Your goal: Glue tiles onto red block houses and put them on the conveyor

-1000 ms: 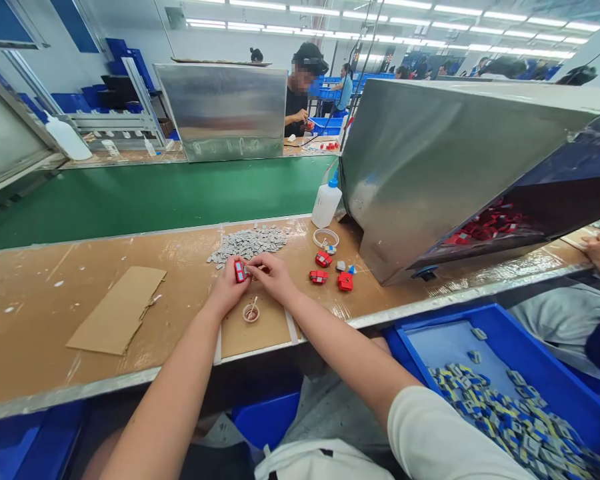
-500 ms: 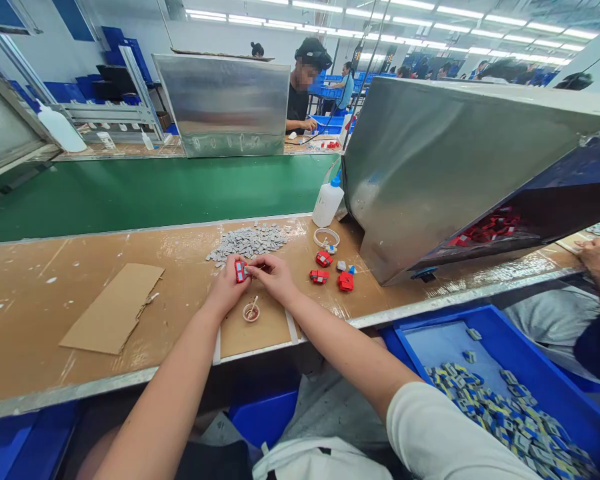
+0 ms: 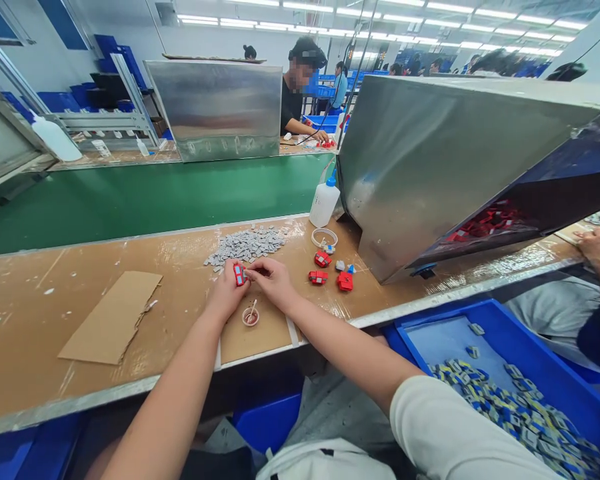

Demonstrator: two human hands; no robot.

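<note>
Our left hand and right hand both pinch a red part; just nearer, a small cup holds a stick.

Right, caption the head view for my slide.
Left hand holds a small red part, right hand touching it, beside a pile of grey pieces.

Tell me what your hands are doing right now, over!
Left hand pinches small red part. Right hand fingertips against it. Small cup close below, grey pieces beyond.
</note>
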